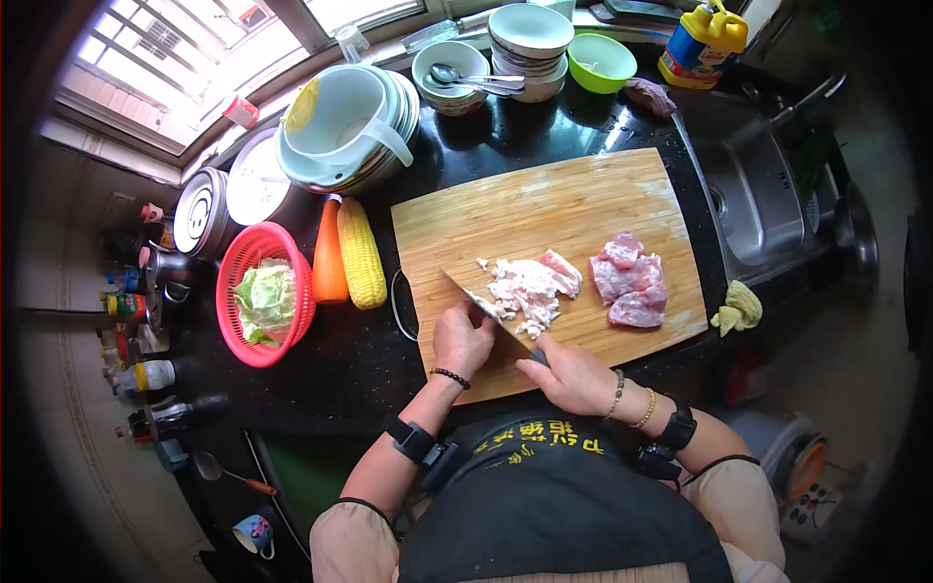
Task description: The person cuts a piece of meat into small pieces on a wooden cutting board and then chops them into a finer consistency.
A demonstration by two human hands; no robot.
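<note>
On the wooden cutting board [544,208], my right hand [580,377] is closed round the dark handle of a kitchen knife [508,330]. The blade points away to the left and shows nearly edge-on. My left hand [461,340] is closed at the blade, fingers bent against it; their tips are partly hidden. Just beyond the blade lies a heap of chopped pale meat [526,293], with a larger slice [561,271] at its right side. Farther right on the board sit several raw pink meat chunks [630,282], apart from both hands.
Left of the board are a corn cob [361,255], a carrot [329,255] and a pink basket [225,316] holding cabbage [266,300]. Stacked bowls [532,31], a green bowl [602,62] and a yellow jug [702,47] stand behind. A sink [756,209] borders the right.
</note>
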